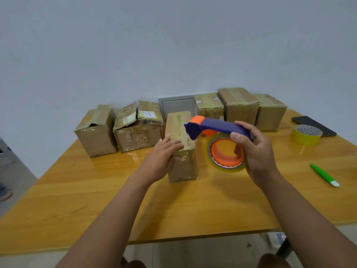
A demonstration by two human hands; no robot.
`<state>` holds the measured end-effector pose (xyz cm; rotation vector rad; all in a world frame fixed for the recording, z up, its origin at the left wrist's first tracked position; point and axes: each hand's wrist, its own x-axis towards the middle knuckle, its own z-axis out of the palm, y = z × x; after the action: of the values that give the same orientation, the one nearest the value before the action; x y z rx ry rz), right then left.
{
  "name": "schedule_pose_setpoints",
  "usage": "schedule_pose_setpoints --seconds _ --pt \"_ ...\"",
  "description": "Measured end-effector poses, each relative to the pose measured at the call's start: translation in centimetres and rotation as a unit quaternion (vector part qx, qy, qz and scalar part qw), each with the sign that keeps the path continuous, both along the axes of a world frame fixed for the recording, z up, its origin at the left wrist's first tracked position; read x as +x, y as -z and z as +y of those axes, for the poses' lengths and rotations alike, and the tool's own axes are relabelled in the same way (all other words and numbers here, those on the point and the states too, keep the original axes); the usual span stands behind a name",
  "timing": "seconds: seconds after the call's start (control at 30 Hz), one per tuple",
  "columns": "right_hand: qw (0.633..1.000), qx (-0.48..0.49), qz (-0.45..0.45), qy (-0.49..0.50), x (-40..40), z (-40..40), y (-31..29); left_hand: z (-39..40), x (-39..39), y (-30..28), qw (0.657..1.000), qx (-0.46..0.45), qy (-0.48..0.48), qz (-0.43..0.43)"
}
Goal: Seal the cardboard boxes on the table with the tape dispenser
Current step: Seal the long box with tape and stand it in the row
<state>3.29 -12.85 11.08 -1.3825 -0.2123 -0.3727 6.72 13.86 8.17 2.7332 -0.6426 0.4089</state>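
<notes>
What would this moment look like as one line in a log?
left hand presses box | right hand grips tape dispenser | two boxes open

A shiny yellow wood surface (81, 200) with boxes and small things on it.

One box (182, 149) stands in the middle. Five more boxes (239, 107) line the back edge. At the right lie a yellow tape roll (306, 134), a black phone (313, 125) and a green pen (324, 175).

Near half of the desk (96, 209) lies bare — broad room to pass. A row of boxes (135, 128) walls the far edge; right side holds a yellow tape roll (306, 135), phone (313, 124) and green marker (323, 175) — gaps between.
</notes>
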Motion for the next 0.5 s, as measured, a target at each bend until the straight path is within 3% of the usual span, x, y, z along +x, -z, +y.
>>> schedule_pose_setpoints --seconds 0.1,0.17,0.23,0.3,0.5 --pt "1.000 0.005 0.002 -0.011 -0.2 -0.1 0.3 -0.3 -0.8 -0.1 0.998 -0.062 -0.013 0.009" --pt "0.999 0.016 0.006 -0.028 -0.3 -0.3 0.6 -1.4 -2.7 -0.7 0.971 -0.234 -0.043 0.006" --pt "0.998 0.038 0.014 -0.053 -0.3 -0.4 0.9 -2.6 -4.7 -1.6 0.882 -0.460 -0.085 0.055" --pt "0.995 0.054 0.019 -0.084 -0.3 -0.3 1.3 -3.6 -5.9 -2.4 0.769 -0.605 -0.106 0.178" --pt "0.989 0.023 0.022 -0.145 -0.5 0.8 2.1 -3.6 -6.9 -3.6 0.582 -0.734 -0.075 0.341"
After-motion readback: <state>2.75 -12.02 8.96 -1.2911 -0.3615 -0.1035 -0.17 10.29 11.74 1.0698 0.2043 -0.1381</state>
